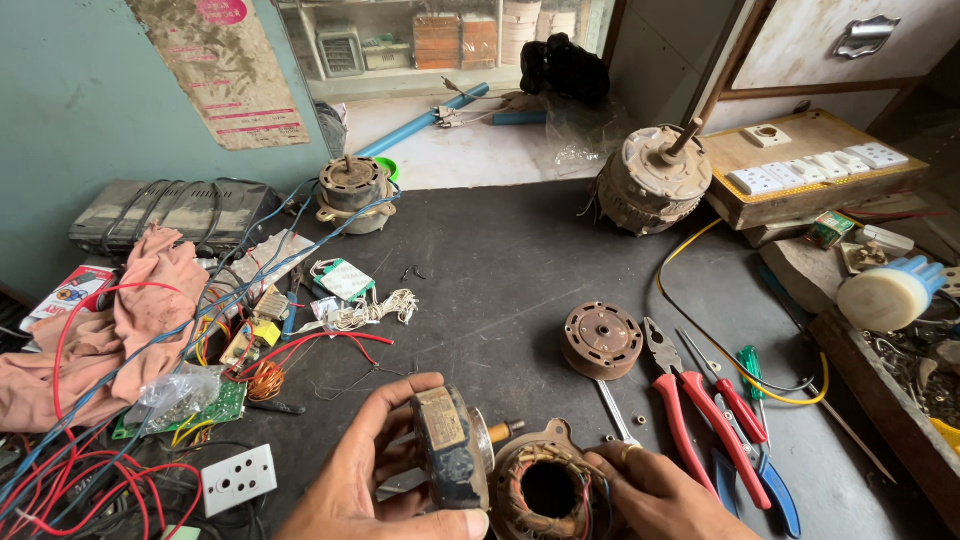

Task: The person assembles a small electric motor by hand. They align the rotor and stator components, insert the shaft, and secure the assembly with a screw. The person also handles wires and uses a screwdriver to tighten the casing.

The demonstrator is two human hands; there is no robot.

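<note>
My left hand (pixel 365 478) grips a small worn motor body (pixel 448 447) with a short shaft pointing right, held just above the dark bench. My right hand (pixel 660 495) rests on a round stator with copper windings (pixel 545 490) lying at the bench's near edge, fingers on its right side. The two parts almost touch. A round rusty end cover (pixel 601 339) lies on the bench just beyond my right hand, with a small spanner (pixel 615 408) under it.
Red-handled pliers (pixel 690 410), a second pair of pliers and a green screwdriver (pixel 752 372) lie to the right. Two larger fan motors (pixel 655 180) (pixel 353 190) stand at the back. Tangled wires, circuit boards, a pink cloth (pixel 130 310) and a white socket (pixel 238 480) crowd the left. A wooden switch board (pixel 810 165) sits back right.
</note>
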